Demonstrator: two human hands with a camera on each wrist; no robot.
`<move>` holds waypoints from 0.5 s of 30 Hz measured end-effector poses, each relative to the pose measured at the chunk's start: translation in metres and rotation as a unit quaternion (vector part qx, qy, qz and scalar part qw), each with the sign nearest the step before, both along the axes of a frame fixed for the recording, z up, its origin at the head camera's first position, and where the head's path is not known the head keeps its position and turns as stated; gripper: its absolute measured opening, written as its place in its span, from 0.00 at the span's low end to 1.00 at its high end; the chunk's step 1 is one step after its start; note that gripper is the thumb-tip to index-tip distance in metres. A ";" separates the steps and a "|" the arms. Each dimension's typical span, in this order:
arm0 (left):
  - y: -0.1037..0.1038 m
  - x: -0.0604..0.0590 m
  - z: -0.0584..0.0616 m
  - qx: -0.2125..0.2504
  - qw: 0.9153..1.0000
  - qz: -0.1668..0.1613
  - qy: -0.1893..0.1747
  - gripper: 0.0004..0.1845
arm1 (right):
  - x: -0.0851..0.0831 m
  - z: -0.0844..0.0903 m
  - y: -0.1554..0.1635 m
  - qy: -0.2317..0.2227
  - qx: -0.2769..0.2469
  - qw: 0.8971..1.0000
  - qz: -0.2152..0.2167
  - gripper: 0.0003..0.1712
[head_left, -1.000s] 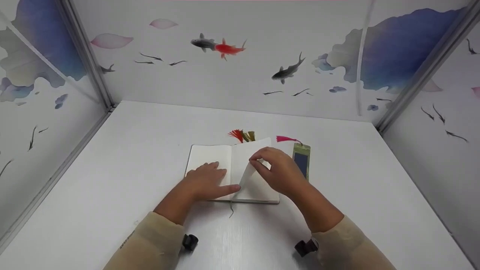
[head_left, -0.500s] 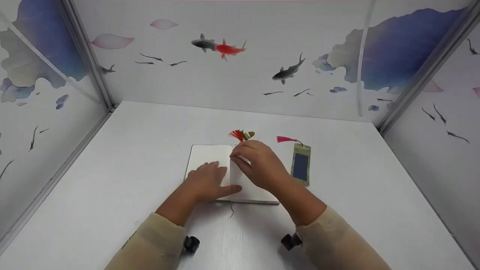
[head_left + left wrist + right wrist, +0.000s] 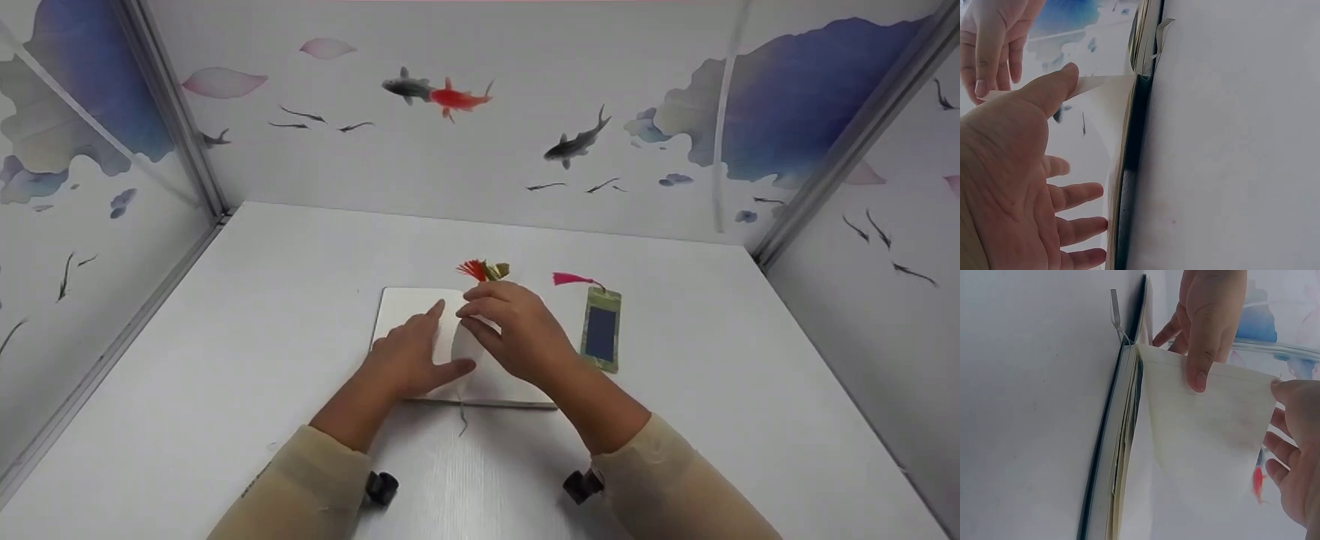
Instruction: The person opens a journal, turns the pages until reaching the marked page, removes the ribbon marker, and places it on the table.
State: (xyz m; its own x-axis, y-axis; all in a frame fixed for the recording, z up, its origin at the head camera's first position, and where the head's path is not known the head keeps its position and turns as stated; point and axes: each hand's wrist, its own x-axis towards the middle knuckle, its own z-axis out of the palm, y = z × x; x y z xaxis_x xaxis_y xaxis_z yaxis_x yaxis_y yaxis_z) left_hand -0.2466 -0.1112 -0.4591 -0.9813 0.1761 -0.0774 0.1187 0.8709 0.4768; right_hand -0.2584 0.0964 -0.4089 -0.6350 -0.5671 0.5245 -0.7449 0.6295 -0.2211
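A notebook (image 3: 407,304) lies open on the table, its pages blank. One page (image 3: 1207,427) stands raised from the spine. My right hand (image 3: 514,330) pinches the outer edge of this page between thumb and fingers, over the middle of the notebook. Over the left half is my left hand (image 3: 405,356), its fingers spread and the index stretched forward. In the right wrist view the left thumb overlaps the raised page near its lower edge. A thin ribbon (image 3: 463,420) hangs out at the bottom of the spine.
Right of the notebook lies a green bookmark (image 3: 602,330) with a dark blue panel and a pink tassel (image 3: 571,278). A red tassel (image 3: 472,268) and a gold-green tassel (image 3: 498,271) stick out past the notebook's top edge. Printed walls (image 3: 480,157) enclose the table.
My right hand has carried the page leftward from the right half to the spine, then stayed about there. The fingers of my left hand have shifted, with the index now stretched further forward.
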 end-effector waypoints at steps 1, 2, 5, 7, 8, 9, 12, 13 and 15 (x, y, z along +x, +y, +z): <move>0.000 -0.001 0.000 0.003 1.000 0.009 0.004 0.63 | 0.000 -0.001 0.001 -0.006 0.001 1.000 -0.004 0.10; 0.001 -0.001 0.000 0.005 1.000 0.018 0.008 0.65 | 0.000 -0.002 0.002 -0.012 0.002 1.000 -0.008 0.11; 0.002 -0.002 -0.001 0.015 0.999 0.039 0.023 0.70 | 0.000 -0.006 0.006 -0.032 0.001 0.999 -0.022 0.12; 0.002 -0.003 -0.001 0.020 0.998 0.047 0.036 0.73 | -0.001 -0.007 0.010 -0.050 0.003 0.998 -0.034 0.13; 0.002 -0.003 -0.001 0.020 0.998 0.048 0.045 0.74 | -0.002 -0.008 0.011 -0.063 0.005 0.997 -0.041 0.13; 0.001 -0.003 -0.001 0.019 0.997 0.047 0.055 0.74 | -0.002 -0.008 0.013 -0.078 0.006 0.996 -0.048 0.13; 0.001 -0.003 0.000 0.008 0.995 0.044 0.090 0.76 | -0.006 -0.010 0.019 -0.122 0.011 0.990 -0.072 0.15; 0.001 -0.002 0.001 0.002 0.994 0.040 0.102 0.75 | -0.008 -0.011 0.021 -0.137 0.013 0.987 -0.080 0.15; 0.001 -0.001 0.002 -0.012 0.992 0.033 0.118 0.75 | -0.012 -0.014 0.025 -0.159 0.015 0.983 -0.092 0.16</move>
State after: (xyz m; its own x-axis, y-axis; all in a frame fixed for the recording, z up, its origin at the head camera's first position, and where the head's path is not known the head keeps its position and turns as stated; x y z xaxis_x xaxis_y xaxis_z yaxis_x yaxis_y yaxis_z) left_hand -0.2475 -0.1105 -0.4569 -0.9821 0.1112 0.1522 0.1662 0.8915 0.4213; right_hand -0.2708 0.1213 -0.4231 -0.8569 -0.4401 0.2684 -0.5149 0.7567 -0.4030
